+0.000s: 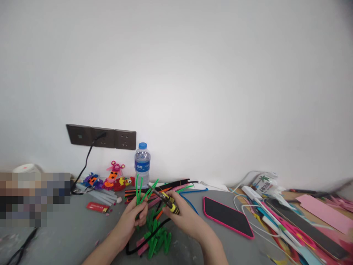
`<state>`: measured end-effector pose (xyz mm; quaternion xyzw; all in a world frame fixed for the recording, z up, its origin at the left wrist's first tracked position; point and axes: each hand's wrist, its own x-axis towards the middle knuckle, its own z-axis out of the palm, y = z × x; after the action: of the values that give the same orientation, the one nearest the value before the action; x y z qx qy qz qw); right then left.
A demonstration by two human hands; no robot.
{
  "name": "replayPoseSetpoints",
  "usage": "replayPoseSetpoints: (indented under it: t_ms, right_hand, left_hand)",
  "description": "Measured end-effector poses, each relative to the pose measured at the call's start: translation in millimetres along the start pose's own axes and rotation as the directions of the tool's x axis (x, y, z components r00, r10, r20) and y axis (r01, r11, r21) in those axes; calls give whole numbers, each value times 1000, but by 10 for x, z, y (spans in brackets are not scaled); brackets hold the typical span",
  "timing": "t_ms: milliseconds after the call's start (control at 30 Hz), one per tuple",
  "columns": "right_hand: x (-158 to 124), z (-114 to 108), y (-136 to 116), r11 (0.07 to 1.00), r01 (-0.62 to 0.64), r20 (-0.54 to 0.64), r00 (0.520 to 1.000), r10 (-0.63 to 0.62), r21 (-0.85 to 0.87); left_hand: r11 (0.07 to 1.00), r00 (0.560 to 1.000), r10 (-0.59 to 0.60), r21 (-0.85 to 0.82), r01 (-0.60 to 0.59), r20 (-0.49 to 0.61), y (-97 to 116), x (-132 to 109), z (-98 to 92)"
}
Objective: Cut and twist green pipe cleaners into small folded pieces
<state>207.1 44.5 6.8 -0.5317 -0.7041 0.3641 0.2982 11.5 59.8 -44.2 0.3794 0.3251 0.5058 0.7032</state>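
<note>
My left hand (134,218) is closed round a bunch of green pipe cleaners (140,191) that stick up from its fingers. My right hand (183,217) grips a small tool with a yellow and black handle (169,203), its tip pointing left toward the green stems. Below both hands lies a pile of bent green pipe cleaners (157,237) with a black one and pink ones among them. Behind the hands a spread of black, orange, pink and blue pipe cleaners (165,187) lies on the grey table (68,232).
A water bottle (142,163) stands by the wall under a dark socket strip (100,136). Small pipe-cleaner figures (113,178), glue sticks and a red lighter (97,207) lie left. A pink-cased phone (227,217) lies right, then white cables, scissors (295,232) and pink paper (324,213).
</note>
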Motion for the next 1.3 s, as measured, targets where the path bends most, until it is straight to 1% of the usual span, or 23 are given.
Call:
replayPoseSetpoints:
  t_ms: [67, 167, 233, 300, 367, 467, 600, 667, 700, 733, 767, 800, 833, 867, 900, 967, 1033, 1067, 1133, 1200, 1267, 1300]
  right_hand:
    - [4, -20, 32, 997, -21, -15, 1000, 22, 80]
    - [23, -35, 91, 988, -45, -65, 996, 55, 148]
    - [40, -33, 122, 983, -71, -78, 993, 85, 168]
    - [59, -21, 132, 981, -100, -61, 992, 111, 167]
    - [82, -5, 125, 981, -99, -64, 992, 111, 168]
    - [130, 18, 116, 968, -72, -157, 981, 112, 240]
    - [192, 18, 125, 929, -87, -283, 939, 197, 360]
    - [200, -3, 91, 897, -41, -346, 914, 212, 441]
    - [192, -21, 56, 859, 3, -355, 911, 208, 511]
    - [175, -45, 10, 803, 50, -345, 918, 198, 594]
    - [148, -75, -41, 717, 83, -295, 939, 176, 692]
    - [112, -110, -94, 629, 80, -211, 968, 137, 773]
    - [67, -147, -142, 563, 46, -120, 988, 95, 825]
    - [19, -182, -180, 523, -1, -38, 997, 63, 852]
    - [-31, -213, -206, 504, -59, 40, 998, 49, 861]
    - [-116, -246, -219, 506, -188, 182, 981, 62, 842]
    - [-165, -230, -198, 523, -311, 328, 943, 61, 794]
    - [-173, -205, -185, 527, -365, 404, 914, 46, 767]
    - [-162, -131, -172, 525, -459, 542, 840, -6, 717]
    - [-126, -46, -180, 525, -518, 631, 775, -46, 675]
    - [-85, 31, -192, 538, -551, 679, 732, -56, 638]
    - [-66, 63, -193, 543, -564, 694, 718, -50, 622]
  left_hand:
    - [1000, 1000, -4, -16, 5, 7, 10, -10, 5]
    - [1000, 1000, -13, -23, 13, 3, 17, -24, 8]
    - [1000, 1000, -14, -13, 14, 2, 12, -22, 2]
    - [1000, 1000, -10, 7, 10, -2, 0, -9, -9]
    - [1000, 1000, -5, 29, 5, -2, -12, 7, -18]
    - [999, 1000, 5, 39, -5, -1, -20, 20, -19]
    - [1000, 1000, 11, 23, -11, 1, -12, 5, -6]
    - [1000, 1000, 15, 4, -15, -5, -4, -6, 0]
    - [1000, 1000, 18, -7, -18, -9, 0, -11, 2]
    - [1000, 1000, 21, -19, -22, -13, 4, -14, 4]
    - [999, 1000, 24, -31, -24, -16, 7, -16, 6]
    - [999, 1000, 26, -42, -27, -17, 9, -17, 10]
    - [998, 999, 31, -51, -31, -16, 12, -18, 15]
    - [998, 999, 36, -57, -37, -16, 15, -20, 22]
    - [997, 999, 41, -60, -42, -18, 19, -22, 30]
    - [997, 998, 54, -60, -56, -29, 29, -30, 50]
    - [996, 997, 63, -58, -66, -43, 43, -40, 69]
    - [996, 997, 66, -57, -69, -51, 50, -44, 75]
    - [996, 996, 69, -53, -72, -63, 62, -48, 81]
    - [995, 994, 80, -50, -84, -77, 69, -44, 77]
    - [992, 990, 112, -57, -117, -91, 73, -33, 68]
    - [989, 986, 130, -63, -137, -100, 74, -27, 64]
